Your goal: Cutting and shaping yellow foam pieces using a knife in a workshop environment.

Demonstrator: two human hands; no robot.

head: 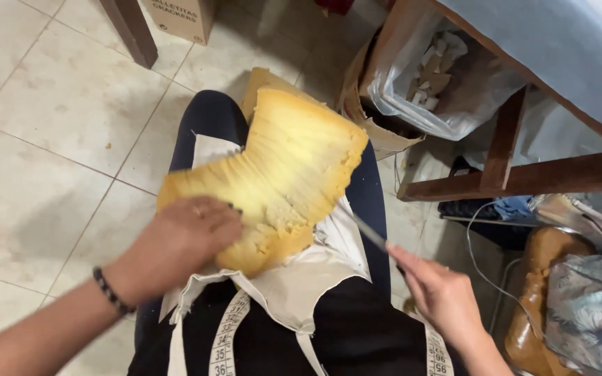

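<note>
Nearest the lens, a measuring tape [226,342] hangs down the person's front, over a dark garment and a pale cloth [294,285] that covers the lap, probably to catch scraps. Left of centre, the left hand [188,240], a beaded bracelet [111,291] at its wrist, lies palm down on a slab of yellow foam [280,174]; its fingers are curled and pressed onto the near edge, apparently to hold the piece steady on the knees. This foam, cut in a curve with a ribbed face, rests across both thighs and reaches away from the body toward the tiled floor [50,139]. Right of centre, the right hand [444,296] grips a thin blade [372,235], fingers closed round its handle and the metal pointing at the foam's right side, just beside it; whether the tip touches cannot be told. Farther right, a clear plastic bag [447,83] of offcuts sits under a wooden table [517,177], near enough for waste. At the far right edge lie a flowered fabric [590,313] and a brown cushion [541,278].
</note>
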